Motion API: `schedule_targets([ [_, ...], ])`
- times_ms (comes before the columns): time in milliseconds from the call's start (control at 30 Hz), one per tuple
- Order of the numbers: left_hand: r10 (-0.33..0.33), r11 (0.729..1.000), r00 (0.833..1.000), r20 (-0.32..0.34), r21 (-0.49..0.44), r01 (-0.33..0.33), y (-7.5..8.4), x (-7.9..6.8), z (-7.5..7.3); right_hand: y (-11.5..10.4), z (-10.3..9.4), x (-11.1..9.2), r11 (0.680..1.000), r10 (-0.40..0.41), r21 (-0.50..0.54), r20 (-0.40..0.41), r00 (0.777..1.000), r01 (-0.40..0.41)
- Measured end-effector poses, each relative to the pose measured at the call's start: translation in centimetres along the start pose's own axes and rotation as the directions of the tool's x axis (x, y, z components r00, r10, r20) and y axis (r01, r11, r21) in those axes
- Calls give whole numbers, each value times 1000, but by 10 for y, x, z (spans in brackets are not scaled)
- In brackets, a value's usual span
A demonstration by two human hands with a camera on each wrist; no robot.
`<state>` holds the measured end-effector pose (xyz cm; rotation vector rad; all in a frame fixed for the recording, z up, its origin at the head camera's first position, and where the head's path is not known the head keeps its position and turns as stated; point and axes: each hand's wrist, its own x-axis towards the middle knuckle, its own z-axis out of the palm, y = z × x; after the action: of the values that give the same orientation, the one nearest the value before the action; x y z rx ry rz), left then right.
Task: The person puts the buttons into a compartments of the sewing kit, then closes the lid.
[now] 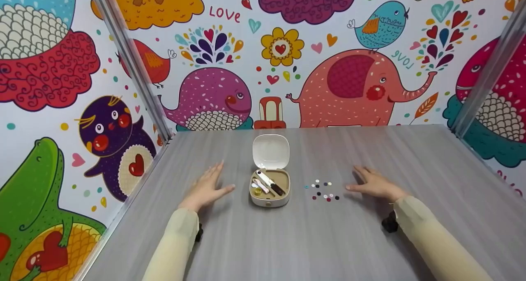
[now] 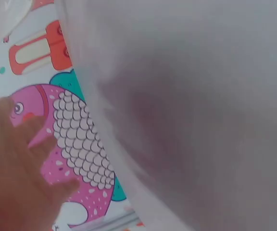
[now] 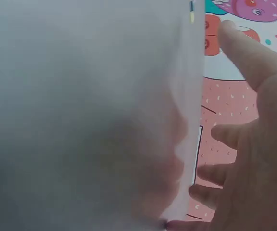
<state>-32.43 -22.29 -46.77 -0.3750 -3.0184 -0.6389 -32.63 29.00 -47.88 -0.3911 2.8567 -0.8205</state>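
L hand [image 1: 207, 188] released, fingers spread, near box [image 1: 259, 201]; R hand [image 1: 376, 184] likewise, thumb near discs [image 1: 326, 196]. Box sits btwn hands: smooth wht, rounded-sq., lid [image 1: 271, 151] tipped up at back. Tan insert [image 1: 282, 177] holds slim wht & dk. tool [image 1: 270, 183] lying diag., plus yel. round pc. [image 1: 257, 191]. Discs small, flat, mixed cols. (blk, wht, red, blue), scattered btwn box & R hand. Surface [image 1: 279, 248] gry w/ streaky grain.

On grey wood-grain table [image 1: 271, 244]: white rounded-square box [image 1: 279, 202], slim white-and-brown tool [image 1: 267, 179] and round yellow container [image 1: 257, 191] inside. Right of box, small multicoloured discs [image 1: 326, 196]; farther right, right hand [image 1: 376, 186]. Left hand [image 1: 207, 189] left of box. Cartoon-printed white wall [image 1: 304, 10] behind table.
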Motion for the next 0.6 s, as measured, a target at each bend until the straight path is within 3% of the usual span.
schedule_targets([
  [167,51,995,998,24,-83,-49,13,1,8,-2,4,3,995,-18,98,5,1000,18],
  [333,95,987,994,44,-134,-89,26,4,14,-3,8,6,984,-87,153,-25,996,89],
  [600,136,983,988,69,-132,-126,39,7,18,-10,12,9,949,-171,263,-25,985,171],
])
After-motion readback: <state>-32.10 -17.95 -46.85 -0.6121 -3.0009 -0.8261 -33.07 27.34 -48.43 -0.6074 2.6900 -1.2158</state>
